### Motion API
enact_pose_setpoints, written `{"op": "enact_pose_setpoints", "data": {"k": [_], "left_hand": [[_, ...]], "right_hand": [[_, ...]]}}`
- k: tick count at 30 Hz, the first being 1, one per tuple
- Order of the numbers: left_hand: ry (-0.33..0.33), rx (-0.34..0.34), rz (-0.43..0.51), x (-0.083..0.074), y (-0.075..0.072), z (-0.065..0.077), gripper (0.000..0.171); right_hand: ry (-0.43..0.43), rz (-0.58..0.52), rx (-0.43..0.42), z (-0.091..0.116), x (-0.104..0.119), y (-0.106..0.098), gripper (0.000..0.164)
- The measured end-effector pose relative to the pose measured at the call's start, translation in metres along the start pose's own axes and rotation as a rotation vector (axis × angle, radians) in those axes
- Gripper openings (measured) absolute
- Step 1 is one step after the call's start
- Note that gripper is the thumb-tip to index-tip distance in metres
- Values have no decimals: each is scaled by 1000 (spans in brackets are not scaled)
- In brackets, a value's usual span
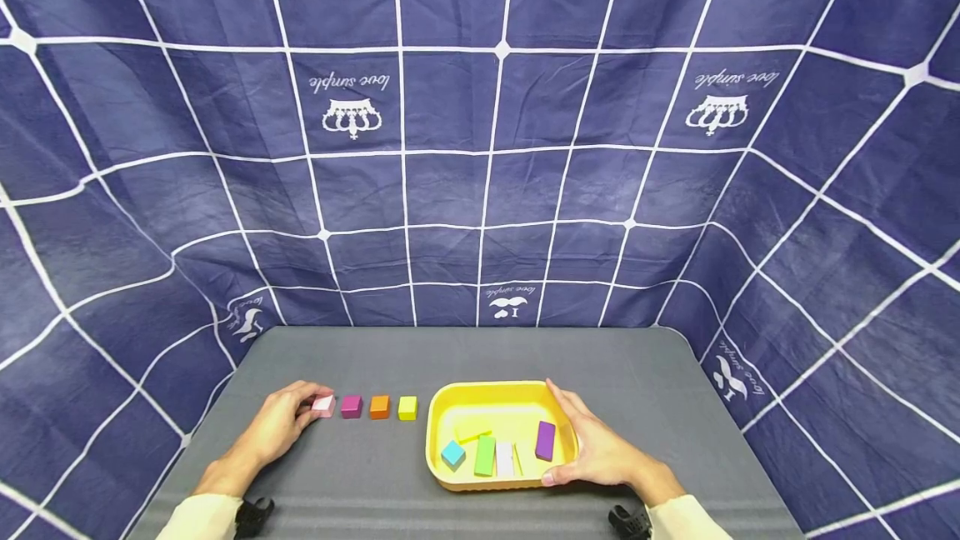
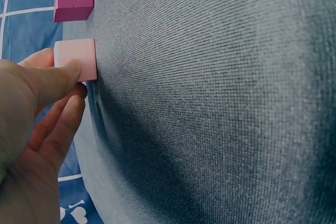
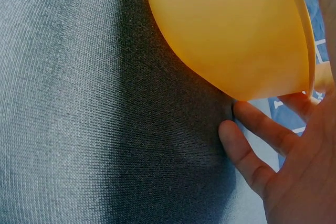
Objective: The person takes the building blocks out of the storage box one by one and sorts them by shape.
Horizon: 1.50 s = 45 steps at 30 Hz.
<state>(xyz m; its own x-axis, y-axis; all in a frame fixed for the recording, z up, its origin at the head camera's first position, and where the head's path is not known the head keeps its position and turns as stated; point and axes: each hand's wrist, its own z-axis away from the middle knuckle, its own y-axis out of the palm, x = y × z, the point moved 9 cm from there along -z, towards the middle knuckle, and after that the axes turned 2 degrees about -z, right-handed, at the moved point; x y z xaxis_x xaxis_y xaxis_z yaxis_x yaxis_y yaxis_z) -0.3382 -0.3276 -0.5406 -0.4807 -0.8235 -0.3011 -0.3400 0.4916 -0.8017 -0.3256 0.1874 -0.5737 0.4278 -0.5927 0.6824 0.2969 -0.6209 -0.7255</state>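
Observation:
My left hand [image 1: 279, 422] pinches a pale pink block [image 2: 77, 59] between thumb and fingers, low at the grey tabletop. That block stands at the left end of a spaced row with a magenta block [image 1: 352, 407], an orange block [image 1: 380, 407] and a yellow block [image 1: 408, 408]. At the right end of a yellow tray [image 1: 442, 407], my right hand [image 1: 600, 450] holds the side, thumb at the front corner and a finger at the back. In the right wrist view, two fingertips [image 3: 234, 135] sit low beside the tray's outer wall, near the cloth.
Inside the tray lie a blue block [image 1: 453, 455], a green block [image 1: 485, 457], a white block [image 1: 505, 459], a purple block [image 1: 545, 441] and yellow pieces [image 1: 472, 432]. Blue gridded cloth [image 1: 450, 190] hangs behind and beside the grey table [image 1: 360, 490].

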Motion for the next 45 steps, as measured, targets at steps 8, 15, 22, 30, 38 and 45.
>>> {"op": "enact_pose_setpoints", "data": {"k": [8,15,22,30,38,45], "left_hand": [[49,-54,-19,-2,-9,3,45],[5,-60,-28,-5,-17,4,42],[-18,-58,-61,-24,-27,-6,37],[-2,1,-38,-61,-35,-23,41],[3,79,-41,-95,-31,-36,40],[31,171,-40,-125,-20,-48,39]], "right_hand": [[-10,-3,6,-3,2,0,150],[-14,8,16,-3,3,0,150],[-7,35,28,-4,6,-2,150],[-10,73,55,-4,10,-5,153],[-8,74,63,-2,10,-4,157],[-25,126,59,-2,16,-9,159]]}}
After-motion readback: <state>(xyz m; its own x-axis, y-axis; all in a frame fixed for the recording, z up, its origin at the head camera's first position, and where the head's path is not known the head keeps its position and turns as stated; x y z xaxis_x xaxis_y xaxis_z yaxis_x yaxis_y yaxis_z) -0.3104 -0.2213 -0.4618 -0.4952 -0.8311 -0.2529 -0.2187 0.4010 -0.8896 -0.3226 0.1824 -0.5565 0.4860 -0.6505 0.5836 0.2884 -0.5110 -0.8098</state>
